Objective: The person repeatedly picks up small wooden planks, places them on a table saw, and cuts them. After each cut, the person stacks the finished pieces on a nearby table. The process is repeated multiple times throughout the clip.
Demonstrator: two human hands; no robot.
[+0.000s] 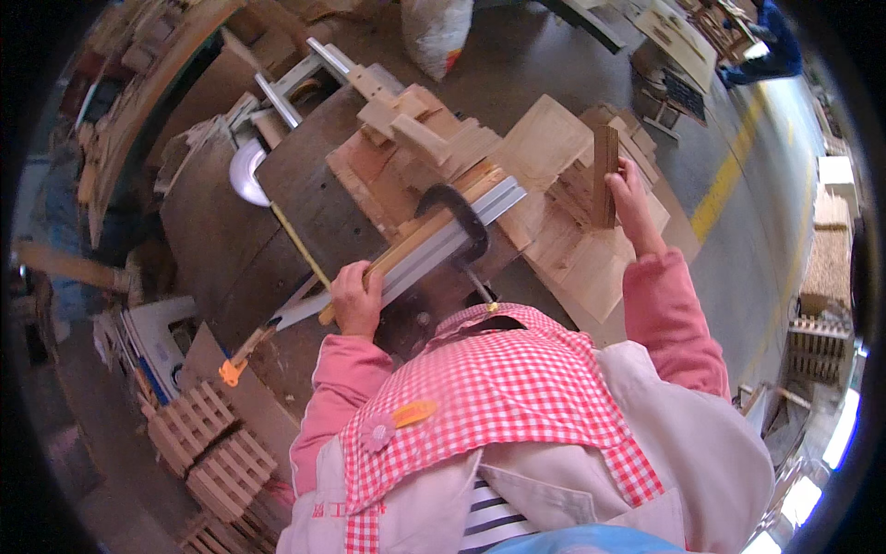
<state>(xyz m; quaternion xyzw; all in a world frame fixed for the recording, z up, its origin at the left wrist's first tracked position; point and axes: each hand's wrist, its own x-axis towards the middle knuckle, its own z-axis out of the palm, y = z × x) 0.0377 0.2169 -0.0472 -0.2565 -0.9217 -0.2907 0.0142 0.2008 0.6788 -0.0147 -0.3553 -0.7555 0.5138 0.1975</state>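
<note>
My right hand (629, 196) is closed around a narrow brown wooden board (604, 171), held upright above the stacked wood at the right. My left hand (356, 297) curls over the near end of a light wooden strip (406, 247), which runs beside an aluminium rail (434, 242). A dark C-shaped clamp (472, 217) sits across the strip and rail, its screw pointing toward me. Past the strip, several wooden blocks (420, 138) are fixed on a reddish wooden base (355, 175). Left of it lies a dark machine table (221, 235) with a yellow measuring strip (300, 242).
Pale boards (591, 272) and slats are piled on the right. A white disc-like part (247, 173) and metal rails (277, 100) stand at the far left. Slatted wooden pieces (194, 425) lie lower left. Another person (771, 46) is at the far right, beyond a yellow floor line (729, 175).
</note>
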